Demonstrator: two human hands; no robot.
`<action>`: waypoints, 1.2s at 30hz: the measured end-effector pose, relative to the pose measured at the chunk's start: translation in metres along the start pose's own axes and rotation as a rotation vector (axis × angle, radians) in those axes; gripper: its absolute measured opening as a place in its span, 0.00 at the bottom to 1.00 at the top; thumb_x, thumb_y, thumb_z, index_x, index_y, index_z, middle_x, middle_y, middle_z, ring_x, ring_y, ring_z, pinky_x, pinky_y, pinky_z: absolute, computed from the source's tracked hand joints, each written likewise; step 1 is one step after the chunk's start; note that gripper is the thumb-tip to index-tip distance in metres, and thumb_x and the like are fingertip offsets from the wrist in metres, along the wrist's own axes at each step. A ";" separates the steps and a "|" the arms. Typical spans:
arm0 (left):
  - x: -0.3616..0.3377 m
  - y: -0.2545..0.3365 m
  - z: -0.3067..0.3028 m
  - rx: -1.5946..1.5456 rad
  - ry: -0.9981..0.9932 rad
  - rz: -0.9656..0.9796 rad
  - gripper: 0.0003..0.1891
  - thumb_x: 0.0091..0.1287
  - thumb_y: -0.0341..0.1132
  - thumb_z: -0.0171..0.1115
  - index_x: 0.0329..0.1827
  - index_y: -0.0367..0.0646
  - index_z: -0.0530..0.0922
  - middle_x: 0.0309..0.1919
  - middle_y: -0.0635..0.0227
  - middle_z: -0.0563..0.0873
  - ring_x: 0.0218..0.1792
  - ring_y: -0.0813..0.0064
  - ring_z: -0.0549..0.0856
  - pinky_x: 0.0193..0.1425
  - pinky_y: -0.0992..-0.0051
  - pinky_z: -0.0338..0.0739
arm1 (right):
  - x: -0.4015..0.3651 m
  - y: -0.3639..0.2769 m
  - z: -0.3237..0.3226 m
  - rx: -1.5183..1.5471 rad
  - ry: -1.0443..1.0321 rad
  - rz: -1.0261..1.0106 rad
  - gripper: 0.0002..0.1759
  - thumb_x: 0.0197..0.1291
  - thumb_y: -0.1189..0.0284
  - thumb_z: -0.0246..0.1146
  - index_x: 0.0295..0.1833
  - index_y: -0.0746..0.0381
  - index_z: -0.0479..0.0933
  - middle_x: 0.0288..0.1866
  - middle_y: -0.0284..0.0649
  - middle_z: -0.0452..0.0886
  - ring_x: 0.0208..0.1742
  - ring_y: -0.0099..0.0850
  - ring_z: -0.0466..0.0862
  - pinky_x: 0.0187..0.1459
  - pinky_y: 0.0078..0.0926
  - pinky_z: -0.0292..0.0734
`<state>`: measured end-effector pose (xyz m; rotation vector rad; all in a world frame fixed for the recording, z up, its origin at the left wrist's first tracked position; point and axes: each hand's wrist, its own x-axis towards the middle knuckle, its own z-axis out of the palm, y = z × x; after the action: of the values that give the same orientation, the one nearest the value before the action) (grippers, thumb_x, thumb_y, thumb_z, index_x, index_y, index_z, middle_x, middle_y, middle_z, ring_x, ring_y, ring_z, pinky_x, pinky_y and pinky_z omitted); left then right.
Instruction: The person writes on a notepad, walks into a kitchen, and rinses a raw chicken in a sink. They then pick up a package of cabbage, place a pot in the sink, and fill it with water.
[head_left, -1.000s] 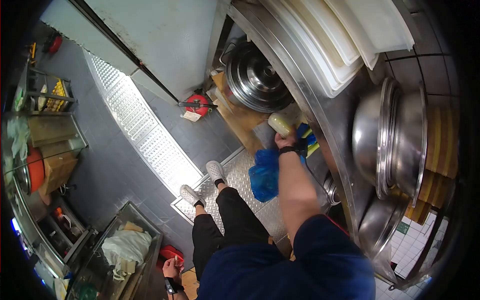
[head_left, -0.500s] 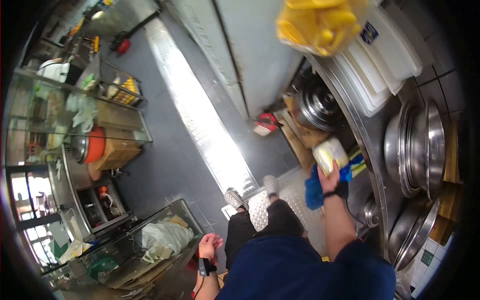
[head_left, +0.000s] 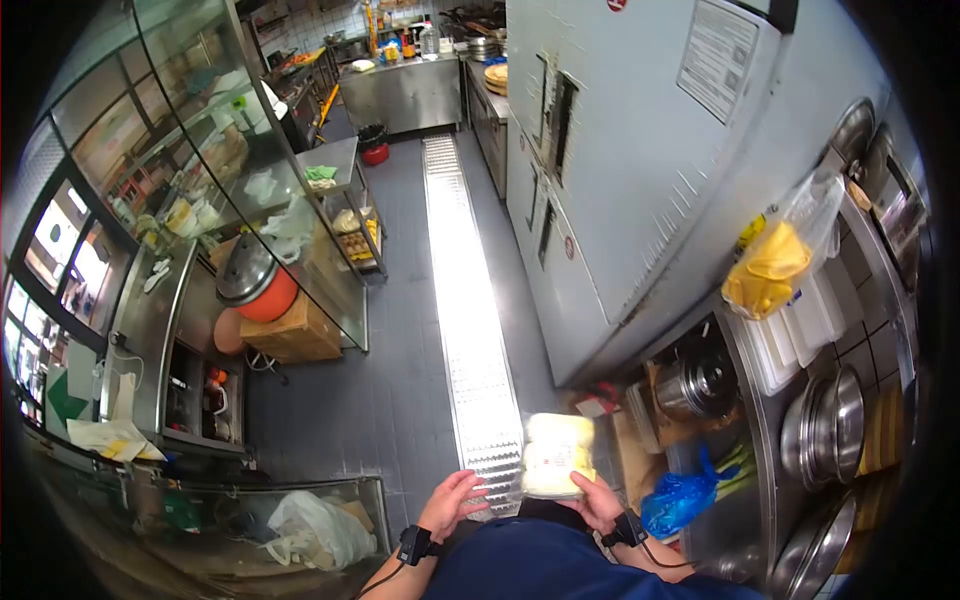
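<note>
Pkt (head_left: 556, 450), pale yellow, clear-wrapped, R grip (head_left: 598, 503) pinching it, L grip (head_left: 451, 504) open, empty

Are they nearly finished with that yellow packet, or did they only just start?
Probably just started. Done: the wrapped packet has been brought away from beside the blue bag under the counter. In hand: the right hand holds it up, while the left hand is open. Left: it isn't set down yet, and the wrapping still seems on, so maybe unwrapping too.
</note>
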<state>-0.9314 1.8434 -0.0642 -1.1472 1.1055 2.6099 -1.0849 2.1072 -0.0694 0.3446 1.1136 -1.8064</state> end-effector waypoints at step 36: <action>0.474 0.666 -0.051 -0.517 -0.082 0.452 0.31 0.72 0.37 0.62 0.74 0.34 0.63 0.65 0.53 0.79 0.62 0.58 0.82 0.66 0.60 0.78 | 0.730 -0.342 0.056 -0.381 0.600 0.231 0.30 0.69 0.55 0.59 0.72 0.56 0.70 0.57 0.42 0.80 0.54 0.41 0.85 0.44 0.44 0.84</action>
<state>-1.4679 1.2265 -0.0159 -0.9227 0.7596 3.4022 -1.7274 1.6878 -0.3230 0.7794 1.7182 -1.2749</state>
